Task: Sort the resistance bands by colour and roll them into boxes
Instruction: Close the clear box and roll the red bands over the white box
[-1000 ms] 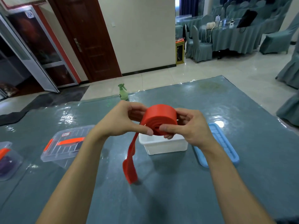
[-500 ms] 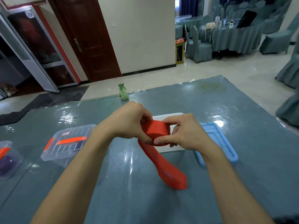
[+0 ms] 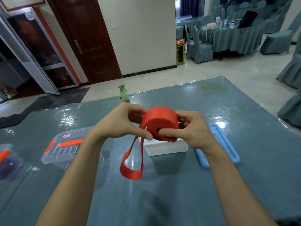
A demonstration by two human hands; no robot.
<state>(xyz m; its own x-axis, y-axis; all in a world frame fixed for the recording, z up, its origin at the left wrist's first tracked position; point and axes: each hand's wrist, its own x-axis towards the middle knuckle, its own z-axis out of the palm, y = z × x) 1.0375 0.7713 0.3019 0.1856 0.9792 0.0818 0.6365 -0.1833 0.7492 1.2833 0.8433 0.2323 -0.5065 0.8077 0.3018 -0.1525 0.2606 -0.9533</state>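
Red rubber resistance-band roll (image 3: 160, 123), pinched in the grip of left hand (image 3: 120, 123) and right hand (image 3: 192, 129), has been raised again, with little tail (image 3: 130, 172) left unrolled.

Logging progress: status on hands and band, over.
Left hand, right hand grip red rubber resistance band roll. Tail loop hangs unrolled. White plastic box just beyond, unblocked.

My left hand (image 3: 119, 124) and right hand (image 3: 193, 130) are bare, both forearms (image 3: 78, 173) too; at the bottom corner by my right arm shows a dark sliver (image 3: 293, 223), perhaps a sleeve.
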